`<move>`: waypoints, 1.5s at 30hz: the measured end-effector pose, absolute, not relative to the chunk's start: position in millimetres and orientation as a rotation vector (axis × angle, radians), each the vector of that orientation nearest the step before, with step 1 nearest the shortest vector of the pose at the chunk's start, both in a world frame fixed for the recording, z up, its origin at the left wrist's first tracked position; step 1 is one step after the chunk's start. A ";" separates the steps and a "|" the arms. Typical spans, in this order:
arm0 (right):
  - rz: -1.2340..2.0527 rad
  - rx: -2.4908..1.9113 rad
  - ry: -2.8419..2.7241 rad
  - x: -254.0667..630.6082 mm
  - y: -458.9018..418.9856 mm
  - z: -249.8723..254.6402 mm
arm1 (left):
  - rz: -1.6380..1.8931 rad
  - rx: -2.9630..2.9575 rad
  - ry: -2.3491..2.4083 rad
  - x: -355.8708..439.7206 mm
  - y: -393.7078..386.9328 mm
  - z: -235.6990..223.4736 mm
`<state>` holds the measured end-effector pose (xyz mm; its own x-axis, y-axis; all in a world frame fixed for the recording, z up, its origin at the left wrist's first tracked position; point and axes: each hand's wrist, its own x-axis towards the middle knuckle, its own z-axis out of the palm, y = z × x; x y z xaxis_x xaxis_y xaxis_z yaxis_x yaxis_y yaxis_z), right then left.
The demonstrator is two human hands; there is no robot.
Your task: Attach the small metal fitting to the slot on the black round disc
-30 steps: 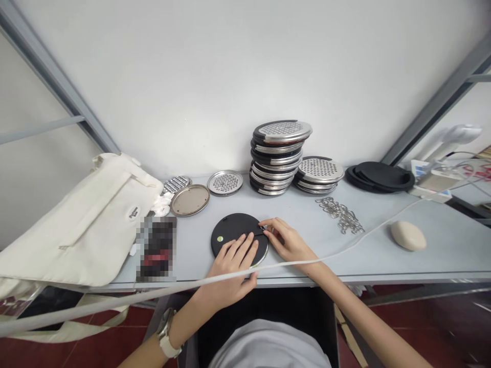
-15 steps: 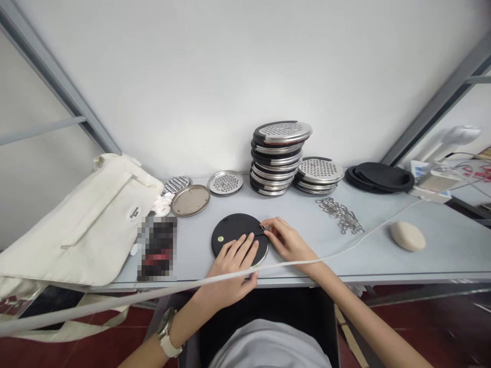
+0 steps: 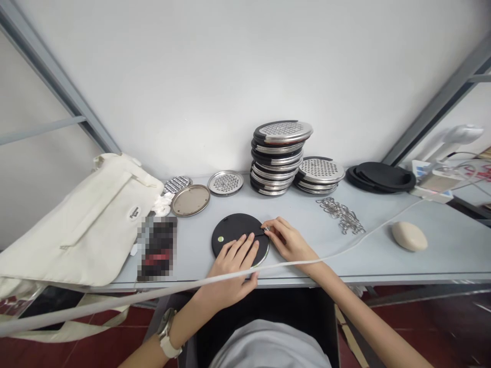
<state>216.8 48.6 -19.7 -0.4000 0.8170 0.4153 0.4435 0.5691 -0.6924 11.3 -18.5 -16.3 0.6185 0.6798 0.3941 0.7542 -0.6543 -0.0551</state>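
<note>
A black round disc [image 3: 233, 228] lies flat near the table's front edge. My left hand [image 3: 233, 266] rests on its near side, fingers stretched flat on it. My right hand [image 3: 288, 240] sits at the disc's right rim, thumb and forefinger pinched on a small metal piece [image 3: 265, 229] there. A tall stack of black-rimmed perforated metal discs [image 3: 279, 153] stands behind, with a shorter stack [image 3: 319, 174] to its right.
A pile of metal rings [image 3: 341, 213] lies right of my hands. Black rims [image 3: 381, 176], a beige oval pebble-like object [image 3: 408, 235] and a white cable [image 3: 153, 294] are to the right and front. Loose metal discs [image 3: 207, 190] and a cream tote bag [image 3: 82, 225] are to the left.
</note>
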 end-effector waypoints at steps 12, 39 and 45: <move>0.679 -0.991 -2.047 216.8 46.7 -16.5 | -0.502 -2.625 -1.172 10.8 -19.4 -16.2; 0.602 -1.014 -2.075 219.2 49.3 -17.7 | -0.495 -2.636 -1.183 10.8 -18.8 -15.8; 0.609 -1.028 -2.075 219.6 49.2 -16.6 | -0.493 -2.637 -1.186 10.9 -19.4 -15.3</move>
